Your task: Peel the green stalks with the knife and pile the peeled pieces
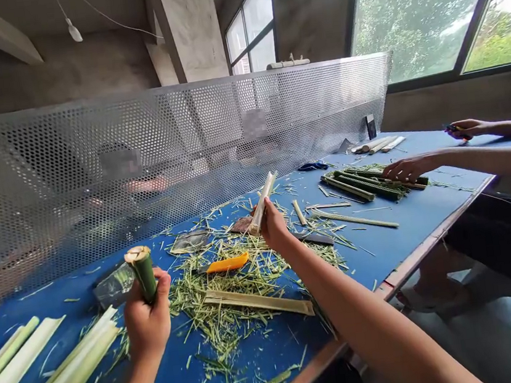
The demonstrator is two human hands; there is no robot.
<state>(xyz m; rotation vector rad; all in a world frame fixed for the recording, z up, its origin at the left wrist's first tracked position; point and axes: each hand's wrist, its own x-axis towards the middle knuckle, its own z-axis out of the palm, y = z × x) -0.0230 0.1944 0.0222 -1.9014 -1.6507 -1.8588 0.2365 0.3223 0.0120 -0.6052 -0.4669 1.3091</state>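
Observation:
My left hand (148, 323) is closed around a short green bamboo piece (143, 273), its pale cut end facing up. In my right hand (272, 223) is a pale split bamboo strip (262, 203), held tilted above the table. Between the hands, a heap of green bamboo shavings (229, 281) covers the blue tabletop. On the heap lie a yellow-handled knife (224, 263) and another split bamboo strip (260, 301). A dark flat blade-like tool (315, 239) lies just beyond my right wrist, partly hidden by it.
Long split bamboo lengths (69, 382) lie at the lower left. A perforated metal screen (184, 144) runs along the far edge, with people behind it. On the right, a co-worker's hand (413, 167) rests over dark green bamboo pieces (366, 185); another hand (466, 128) holds a small tool.

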